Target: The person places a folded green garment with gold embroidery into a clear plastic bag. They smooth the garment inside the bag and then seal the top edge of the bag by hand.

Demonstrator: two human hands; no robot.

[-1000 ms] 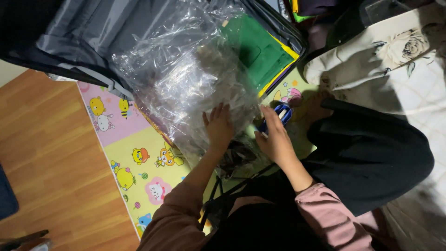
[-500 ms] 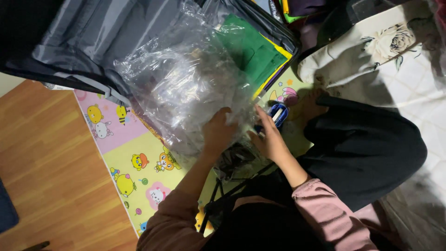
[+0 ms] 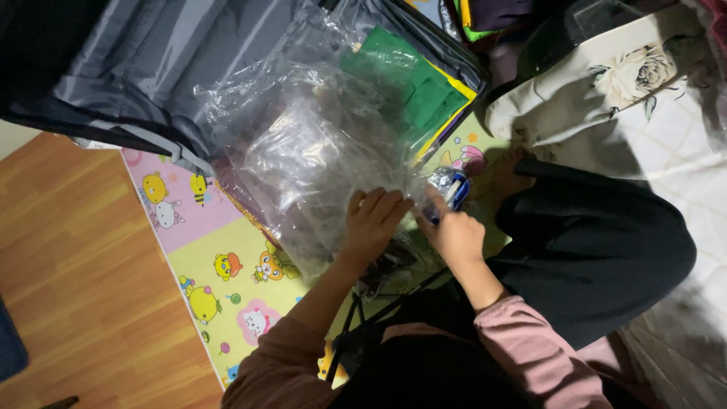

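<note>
The left hand is curled with its fingers pressing on the near edge of a big clear plastic bag, which lies crumpled over the open grey suitcase and the cartoon play mat. Just to the right, the right hand is closed around a small blue and white object; what it is I cannot tell. Green and yellow sheets show through the bag on the far right
</note>
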